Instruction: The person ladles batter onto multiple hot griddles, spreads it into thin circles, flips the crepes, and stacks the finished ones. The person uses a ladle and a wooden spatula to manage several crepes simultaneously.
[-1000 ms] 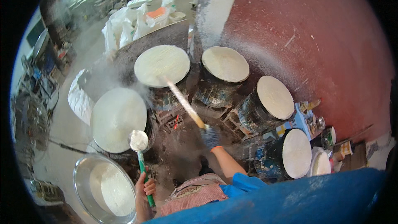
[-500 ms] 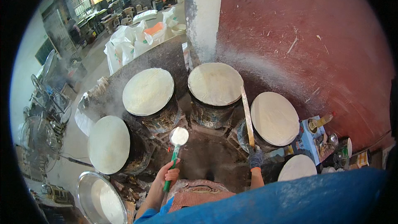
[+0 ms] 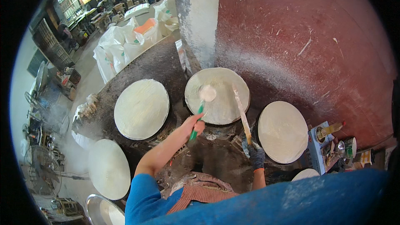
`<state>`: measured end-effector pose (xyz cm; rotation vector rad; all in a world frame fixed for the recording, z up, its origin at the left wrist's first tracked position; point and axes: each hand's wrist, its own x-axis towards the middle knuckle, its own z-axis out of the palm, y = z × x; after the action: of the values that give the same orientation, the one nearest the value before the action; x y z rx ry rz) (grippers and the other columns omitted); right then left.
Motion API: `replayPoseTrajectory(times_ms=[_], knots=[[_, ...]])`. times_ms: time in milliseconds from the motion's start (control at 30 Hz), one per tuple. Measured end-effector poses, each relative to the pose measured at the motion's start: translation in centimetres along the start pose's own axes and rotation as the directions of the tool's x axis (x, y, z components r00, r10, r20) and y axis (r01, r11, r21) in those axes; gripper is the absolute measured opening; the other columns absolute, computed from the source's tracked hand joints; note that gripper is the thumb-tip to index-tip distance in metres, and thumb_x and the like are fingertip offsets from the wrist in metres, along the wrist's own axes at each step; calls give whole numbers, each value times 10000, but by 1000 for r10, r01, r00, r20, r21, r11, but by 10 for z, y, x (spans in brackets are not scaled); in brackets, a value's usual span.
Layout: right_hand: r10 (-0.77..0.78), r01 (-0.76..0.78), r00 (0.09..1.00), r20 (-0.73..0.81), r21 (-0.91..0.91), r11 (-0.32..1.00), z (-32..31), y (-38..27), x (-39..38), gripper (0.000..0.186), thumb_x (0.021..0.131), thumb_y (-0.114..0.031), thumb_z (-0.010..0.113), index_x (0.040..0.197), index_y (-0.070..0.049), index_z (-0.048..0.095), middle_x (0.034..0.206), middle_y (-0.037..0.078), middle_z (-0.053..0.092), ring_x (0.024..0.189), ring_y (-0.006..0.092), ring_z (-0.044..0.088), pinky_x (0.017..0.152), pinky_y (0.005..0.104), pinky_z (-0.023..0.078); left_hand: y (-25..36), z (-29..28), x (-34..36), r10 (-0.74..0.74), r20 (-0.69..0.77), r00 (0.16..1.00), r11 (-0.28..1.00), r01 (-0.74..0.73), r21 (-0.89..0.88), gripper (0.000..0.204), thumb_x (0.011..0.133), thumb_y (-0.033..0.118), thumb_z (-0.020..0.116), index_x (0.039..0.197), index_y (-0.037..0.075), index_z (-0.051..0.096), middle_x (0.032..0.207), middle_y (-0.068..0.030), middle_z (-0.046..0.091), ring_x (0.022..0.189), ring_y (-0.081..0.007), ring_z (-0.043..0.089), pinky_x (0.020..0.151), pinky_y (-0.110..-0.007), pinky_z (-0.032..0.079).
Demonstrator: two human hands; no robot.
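Observation:
My bare left hand (image 3: 194, 124) is closed on a green-handled ladle (image 3: 201, 109), its pale round head over the middle round griddle (image 3: 218, 110), which carries a thin cream-coloured layer. My right hand (image 3: 255, 155), in a dark glove, grips a long flat wooden stick (image 3: 243, 121) whose far end reaches over the same griddle. More round griddles covered in cream-coloured layers stand on the left (image 3: 141, 108), at the lower left (image 3: 108, 171) and on the right (image 3: 281, 131). A steel basin (image 3: 92, 208) of white batter is cut off at the bottom left.
A red wall (image 3: 304, 25) and white pillar (image 3: 198, 8) stand behind. White sacks (image 3: 112, 54) lie beyond a dark low partition (image 3: 166, 54). A fan (image 3: 37, 168) and haze are at the left. A blue box (image 3: 314, 150) with utensils sits at the right.
My left hand has moved up and forward, bringing the ladle over the middle griddle. The stick has swung rightward, then onto the middle griddle. The view has shifted.

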<state>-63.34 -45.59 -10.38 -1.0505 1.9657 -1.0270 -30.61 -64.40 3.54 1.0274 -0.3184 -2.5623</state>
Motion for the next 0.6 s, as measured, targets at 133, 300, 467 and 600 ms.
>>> replayPoseTrajectory(times_ms=[133,300,467,600], knots=[[-29,33,999,-33,113,993,15,-15,11,286,813,-142,638,1084,-49,631,975,117,671,877,208,626,808,311,462,61,20,95,-63,-160,985,989,40,-145,278,918,293,491,710,147,378,489,23,280,360,-96,279,329,-248,226],[69,-69,996,51,-1,998,21,-50,27,321,811,-167,648,1122,-92,624,942,104,661,797,187,595,745,292,461,74,21,149,88,-329,940,991,-116,-67,237,901,192,519,1016,222,314,574,27,317,395,-68,278,336,-220,237],[-56,105,994,94,-658,746,10,-73,28,329,824,-186,648,1139,-92,614,917,101,680,754,180,613,717,300,479,85,17,113,-114,39,993,896,119,-428,89,919,218,501,930,203,414,541,36,316,375,-62,289,311,-221,251],[38,-42,999,-18,-293,955,0,-83,29,313,801,-286,627,1082,-149,644,969,181,632,914,351,595,789,378,474,73,13,44,130,183,975,963,-80,-256,186,969,264,411,1070,155,523,529,24,346,357,-57,299,304,-213,287]])
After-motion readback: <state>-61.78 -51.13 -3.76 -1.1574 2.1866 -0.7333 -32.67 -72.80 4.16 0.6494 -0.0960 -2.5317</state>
